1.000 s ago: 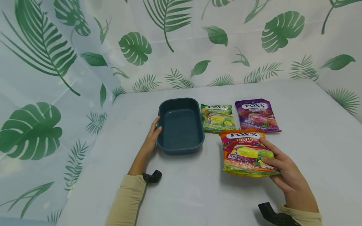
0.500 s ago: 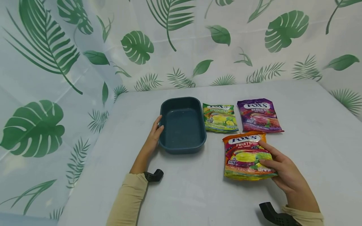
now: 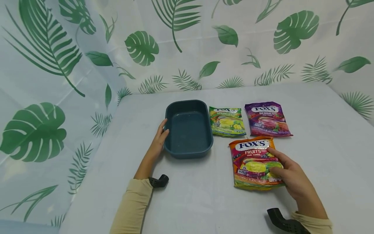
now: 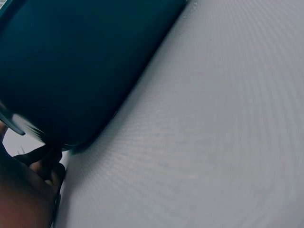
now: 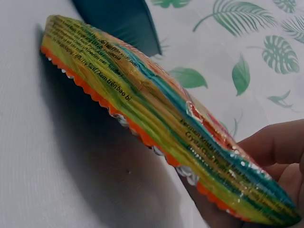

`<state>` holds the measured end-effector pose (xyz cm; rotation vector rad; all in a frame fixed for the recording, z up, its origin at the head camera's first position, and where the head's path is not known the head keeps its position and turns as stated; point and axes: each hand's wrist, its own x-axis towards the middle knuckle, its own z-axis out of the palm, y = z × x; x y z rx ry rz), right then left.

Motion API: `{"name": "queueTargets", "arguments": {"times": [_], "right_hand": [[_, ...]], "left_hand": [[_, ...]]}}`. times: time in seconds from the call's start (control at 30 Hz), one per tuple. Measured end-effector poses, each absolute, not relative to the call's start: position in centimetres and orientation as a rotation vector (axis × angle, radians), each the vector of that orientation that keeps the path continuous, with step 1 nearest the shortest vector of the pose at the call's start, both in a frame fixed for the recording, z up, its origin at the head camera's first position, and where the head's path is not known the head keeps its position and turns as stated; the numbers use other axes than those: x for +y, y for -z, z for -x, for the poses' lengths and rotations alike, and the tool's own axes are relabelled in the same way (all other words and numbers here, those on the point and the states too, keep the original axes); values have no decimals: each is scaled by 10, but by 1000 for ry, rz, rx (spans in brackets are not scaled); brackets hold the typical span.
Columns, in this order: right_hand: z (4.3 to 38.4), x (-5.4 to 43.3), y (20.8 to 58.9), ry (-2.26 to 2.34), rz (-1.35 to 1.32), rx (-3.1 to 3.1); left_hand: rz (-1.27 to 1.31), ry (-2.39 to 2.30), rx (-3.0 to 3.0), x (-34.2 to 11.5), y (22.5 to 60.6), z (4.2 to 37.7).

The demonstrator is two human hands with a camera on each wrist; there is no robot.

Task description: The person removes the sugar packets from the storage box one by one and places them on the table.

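Observation:
My right hand [image 3: 295,177] grips the right edge of an orange-topped candy bag [image 3: 255,164] marked "Fox's Fruits", thumb on its front. In the right wrist view the bag's crimped bottom edge [image 5: 137,130] slants above the table, with a shadow below. On the left side of a dark teal rectangular tub [image 3: 190,154], my left hand [image 3: 158,141] rests with fingers extended against its wall. The tub has nothing inside. In the left wrist view the tub's outer wall [image 4: 85,71] fills the upper left, and the hand [image 4: 28,175] touches its lower corner.
Right of the tub lies a green-yellow candy bag [image 3: 227,122]. A purple "Berries" candy bag [image 3: 267,119] lies farther right, behind the held one. They all share a white-covered table [image 3: 198,201]. Leaf-printed cloth [image 3: 181,42] stands behind and at the left.
The held fruit candy bag has come slightly nearer and tilted, so its front faces up more squarely. The left hand stays at the tub; the view shifted a little at first.

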<state>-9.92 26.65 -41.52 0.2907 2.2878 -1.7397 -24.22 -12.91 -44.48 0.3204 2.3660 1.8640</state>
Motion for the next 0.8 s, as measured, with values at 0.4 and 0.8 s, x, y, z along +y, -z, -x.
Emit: {"name": "queueTargets", "arguments": {"times": [0.4,0.8], "right_hand": [[102,264,418,1415,-353,2485],[104,259,417,1253,-354,2558]], "left_hand": [[-313,-1837,2342,-124,418,227],[-304,-1824,2353,-125,416,225]]}}
